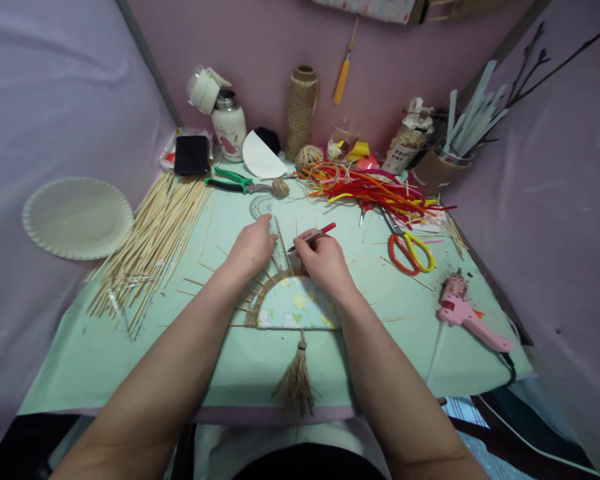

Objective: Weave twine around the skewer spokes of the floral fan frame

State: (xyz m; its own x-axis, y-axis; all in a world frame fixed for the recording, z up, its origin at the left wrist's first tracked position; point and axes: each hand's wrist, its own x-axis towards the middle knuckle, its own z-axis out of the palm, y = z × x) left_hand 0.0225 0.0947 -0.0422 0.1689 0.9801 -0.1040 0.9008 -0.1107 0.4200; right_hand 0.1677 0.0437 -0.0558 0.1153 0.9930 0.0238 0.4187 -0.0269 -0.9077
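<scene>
My left hand [253,245] has its fingers closed on the edge of a clear ruler [281,255], which lies slanting up from the curved edge of a half-round piece. In my right hand [325,257] is a red pen [327,228], its dark tip close to the ruler's right side. The half-round piece has pale blue floral fabric [295,303] with a brown twine border [254,308]. Thin wooden sticks [194,282] fan outward from the border, partly hidden by my forearms. A twine tassel [298,377] hangs from its straight side, over the table's front edge.
Bamboo sticks [150,247] are heaped at left beside a paper plate [77,219]. Pliers [237,183], a twine cone [301,110] and colourful strips [365,187] lie toward the back. Scissors [405,250] and a pink glue gun [470,317] with a cord are at right.
</scene>
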